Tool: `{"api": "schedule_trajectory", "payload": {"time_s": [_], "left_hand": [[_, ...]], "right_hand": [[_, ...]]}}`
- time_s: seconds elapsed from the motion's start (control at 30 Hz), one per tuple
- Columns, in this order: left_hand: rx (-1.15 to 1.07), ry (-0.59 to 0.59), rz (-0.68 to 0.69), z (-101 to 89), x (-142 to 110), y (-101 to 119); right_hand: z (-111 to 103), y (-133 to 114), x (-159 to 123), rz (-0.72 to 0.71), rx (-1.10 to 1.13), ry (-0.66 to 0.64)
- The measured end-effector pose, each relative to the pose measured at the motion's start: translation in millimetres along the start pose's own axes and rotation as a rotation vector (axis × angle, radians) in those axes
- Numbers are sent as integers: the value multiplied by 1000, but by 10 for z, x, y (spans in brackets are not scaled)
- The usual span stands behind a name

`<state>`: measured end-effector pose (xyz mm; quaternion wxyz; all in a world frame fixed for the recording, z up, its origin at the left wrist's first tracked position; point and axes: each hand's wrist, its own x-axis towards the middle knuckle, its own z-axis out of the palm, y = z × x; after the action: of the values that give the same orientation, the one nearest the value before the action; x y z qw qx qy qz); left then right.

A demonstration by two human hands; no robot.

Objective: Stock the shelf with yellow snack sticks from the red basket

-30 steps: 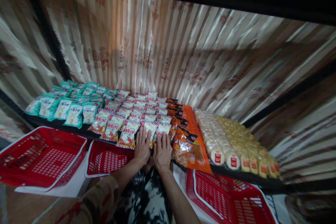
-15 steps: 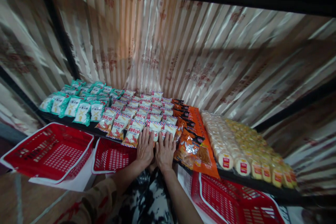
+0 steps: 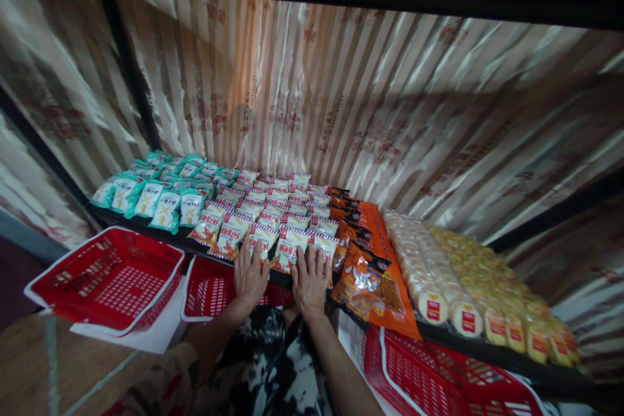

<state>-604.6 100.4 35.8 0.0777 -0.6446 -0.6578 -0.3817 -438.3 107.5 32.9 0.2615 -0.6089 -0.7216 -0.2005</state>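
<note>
Several rows of white snack bags (image 3: 292, 244) with red lettering and striped edges lie on a dark shelf (image 3: 195, 240). My left hand (image 3: 250, 276) rests with outstretched fingers on the lower part of a front-row bag (image 3: 264, 237). Beside it, my right hand (image 3: 311, 281) is spread flat over the front bag (image 3: 325, 244) at the right end of that row. Neither hand grips a bag. Orange snack packs (image 3: 374, 266) lie just right of my right hand, and teal-and-white bags (image 3: 166, 208) fill the shelf's left end.
Clear packs of round white biscuits (image 3: 431, 305) and yellow ones (image 3: 494, 325) line the shelf's right side. Below the shelf edge stand red plastic baskets, one at left (image 3: 117, 279), one in the middle (image 3: 207, 289) and one at right (image 3: 439, 377). A striped, wrinkled sheet (image 3: 292, 91) hangs behind.
My left hand has moved left to another front bag, so the hands are now farther apart. The front bags sit slightly differently. The whole view has shifted a little.
</note>
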Motion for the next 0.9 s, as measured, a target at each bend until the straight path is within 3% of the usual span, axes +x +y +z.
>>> {"api": "schedule_trajectory", "payload": {"time_s": [0.17,0.5,0.9], "left_hand": [[12,-39,-13,43,42,5],[-74,-8,1,150,93,-4],[-58,-1,118,166,232,-61]], "right_hand": [[1,-1,15,5,-18,-14],[-8,-2,12,12,-17,-1],[-4,-2,11,26,-18,-7]]}}
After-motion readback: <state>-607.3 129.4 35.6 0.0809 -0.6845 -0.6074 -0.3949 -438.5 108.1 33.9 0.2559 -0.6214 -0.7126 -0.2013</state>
